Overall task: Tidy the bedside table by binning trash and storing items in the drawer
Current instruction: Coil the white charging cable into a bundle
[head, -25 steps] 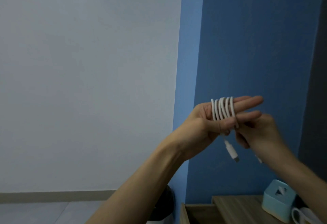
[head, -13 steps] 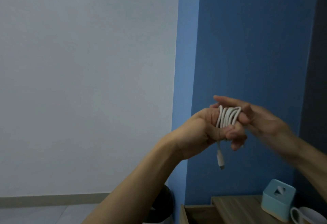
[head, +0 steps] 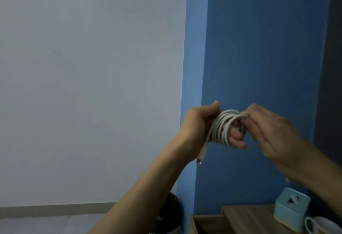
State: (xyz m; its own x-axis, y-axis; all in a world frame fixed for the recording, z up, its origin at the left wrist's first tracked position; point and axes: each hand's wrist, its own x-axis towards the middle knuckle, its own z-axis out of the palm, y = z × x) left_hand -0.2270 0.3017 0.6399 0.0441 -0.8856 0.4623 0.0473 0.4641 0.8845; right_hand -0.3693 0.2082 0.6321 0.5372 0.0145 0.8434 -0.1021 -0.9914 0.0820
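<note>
A white charging cable point(head: 224, 126) is wound in several loops around the fingers of my left hand point(head: 200, 124), held up in front of the blue wall. One plug end point(head: 201, 157) hangs down below that hand. My right hand point(head: 268, 134) pinches the loops from the right side, partly blurred. Low at the right are the wooden bedside table point(head: 246, 217) and its pulled-out drawer point(head: 203, 222).
A light blue tissue box point(head: 290, 209) and a white mug point(head: 318, 224) stand on the table's right part. A dark bin point(head: 170, 213) sits on the floor left of the table, half hidden by my left forearm. A grey-white wall fills the left.
My left fingers went from straight to curled with the coil on them. My right hand came over from below and now grips the loops. The plug end swung left.
</note>
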